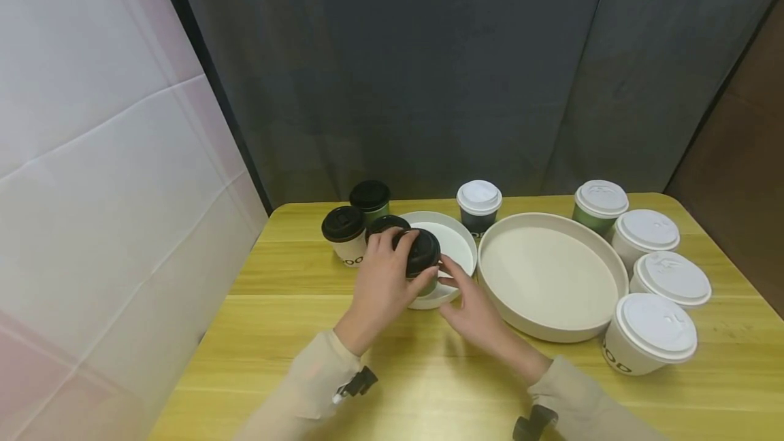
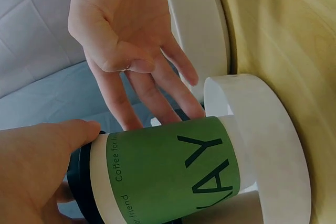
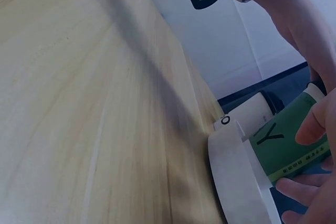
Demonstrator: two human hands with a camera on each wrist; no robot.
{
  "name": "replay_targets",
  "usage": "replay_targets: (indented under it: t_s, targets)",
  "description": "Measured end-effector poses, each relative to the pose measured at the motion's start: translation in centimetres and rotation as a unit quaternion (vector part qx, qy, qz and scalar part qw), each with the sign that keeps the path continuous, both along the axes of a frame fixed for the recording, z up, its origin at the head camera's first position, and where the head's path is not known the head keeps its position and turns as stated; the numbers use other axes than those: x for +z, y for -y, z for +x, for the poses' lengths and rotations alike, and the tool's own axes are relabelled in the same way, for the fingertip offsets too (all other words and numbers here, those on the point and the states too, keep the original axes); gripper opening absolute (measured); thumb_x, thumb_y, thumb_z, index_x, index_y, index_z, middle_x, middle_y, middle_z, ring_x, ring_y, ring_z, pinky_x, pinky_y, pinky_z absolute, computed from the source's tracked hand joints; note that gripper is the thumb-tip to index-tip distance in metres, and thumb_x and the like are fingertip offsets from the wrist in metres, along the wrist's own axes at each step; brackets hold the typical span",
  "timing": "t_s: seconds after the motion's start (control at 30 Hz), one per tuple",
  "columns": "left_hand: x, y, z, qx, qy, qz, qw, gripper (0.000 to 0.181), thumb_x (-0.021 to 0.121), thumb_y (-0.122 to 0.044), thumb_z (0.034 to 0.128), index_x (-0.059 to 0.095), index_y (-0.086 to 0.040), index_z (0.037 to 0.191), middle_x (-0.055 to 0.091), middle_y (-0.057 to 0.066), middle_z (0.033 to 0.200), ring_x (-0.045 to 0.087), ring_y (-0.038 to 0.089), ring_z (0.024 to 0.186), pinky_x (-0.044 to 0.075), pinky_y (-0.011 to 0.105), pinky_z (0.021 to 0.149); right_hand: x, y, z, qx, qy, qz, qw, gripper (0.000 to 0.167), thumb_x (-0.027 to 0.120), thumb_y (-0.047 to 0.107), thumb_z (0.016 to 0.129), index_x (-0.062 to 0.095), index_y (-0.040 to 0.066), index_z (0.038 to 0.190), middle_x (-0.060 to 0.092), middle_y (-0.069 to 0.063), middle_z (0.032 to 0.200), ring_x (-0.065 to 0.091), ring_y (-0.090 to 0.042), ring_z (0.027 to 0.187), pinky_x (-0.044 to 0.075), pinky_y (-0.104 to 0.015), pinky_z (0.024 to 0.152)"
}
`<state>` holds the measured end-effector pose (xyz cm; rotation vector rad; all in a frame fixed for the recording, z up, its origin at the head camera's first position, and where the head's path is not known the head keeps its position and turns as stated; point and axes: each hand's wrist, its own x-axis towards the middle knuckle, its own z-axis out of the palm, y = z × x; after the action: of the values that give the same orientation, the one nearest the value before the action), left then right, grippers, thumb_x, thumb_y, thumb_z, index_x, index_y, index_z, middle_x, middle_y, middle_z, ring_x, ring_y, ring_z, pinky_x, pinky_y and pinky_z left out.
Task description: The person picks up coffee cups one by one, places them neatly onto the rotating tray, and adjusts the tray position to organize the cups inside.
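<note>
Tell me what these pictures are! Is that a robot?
No, those are a person's own two bare hands. The wide picture comes from a camera worn on the head, looking forward and down. The two tilted ones come from cameras on the wrists. The left hand holds a green cup by its black lid, at the small tray. The right hand is beside that cup. Also on the wooden table are the big tray, more black-lidded cups and five white-lidded cups.
</note>
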<state>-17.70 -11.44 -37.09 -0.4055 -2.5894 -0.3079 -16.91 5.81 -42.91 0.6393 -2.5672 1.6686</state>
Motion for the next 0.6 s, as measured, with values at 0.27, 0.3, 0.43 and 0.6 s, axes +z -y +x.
replay_targets:
  t_s: [0.27, 0.3, 0.43, 0.6]
  targets:
    - [-0.8, -0.2, -0.4, -0.003, 0.0, -0.002, 1.0, 0.064, 0.075, -0.053, 0.081, 0.062, -0.012, 0.129, 0.061, 0.019, 0.127, 0.056, 0.036, 0.116, 0.051, 0.047, 0.102, -0.4, 0.1, -0.1, -0.004, 0.017, 0.018, 0.9997, 0.085, 0.056, -0.002, 0.078, 0.026, 0.011, 0.156, 0.035, -0.01, 0.16, 0.055, -0.032, 0.133, 0.046, -0.051, 0.106]
    - [-0.8, -0.2, -0.4, -0.004, -0.001, -0.001, 1.0, 0.064, 0.075, -0.053, 0.0812, 0.062, -0.011, 0.129, 0.061, 0.019, 0.126, 0.056, 0.036, 0.116, 0.051, 0.047, 0.102, -0.5, 0.2, -0.1, -0.005, 0.018, 0.02, 0.9996, 0.085, 0.057, -0.002, 0.078, 0.026, 0.012, 0.156, 0.036, -0.01, 0.16, 0.054, -0.031, 0.133, 0.045, -0.051, 0.107]
    - [-1.1, -0.2, -0.6, -0.004, -0.003, -0.001, 1.0, 0.064, 0.074, -0.053, 0.0819, 0.062, -0.011, 0.128, 0.061, 0.018, 0.126, 0.056, 0.035, 0.116, 0.051, 0.047, 0.102, -0.6, 0.2, -0.2, -0.014, 0.018, 0.032, 0.9992, 0.085, 0.058, 0.0, 0.078, 0.027, 0.013, 0.156, 0.038, -0.009, 0.159, 0.055, -0.03, 0.133, 0.043, -0.051, 0.11]
    - [-1.4, -0.2, -0.8, 0.0, 0.0, -0.008, 1.0, 0.064, 0.074, -0.054, 0.0819, 0.062, -0.012, 0.128, 0.061, 0.018, 0.127, 0.057, 0.035, 0.116, 0.051, 0.047, 0.102, -0.9, 0.3, -0.2, -0.026, 0.011, 0.046, 0.9986, 0.086, 0.059, 0.002, 0.076, 0.027, 0.01, 0.156, 0.044, -0.013, 0.155, 0.056, -0.03, 0.131, 0.044, -0.052, 0.109]
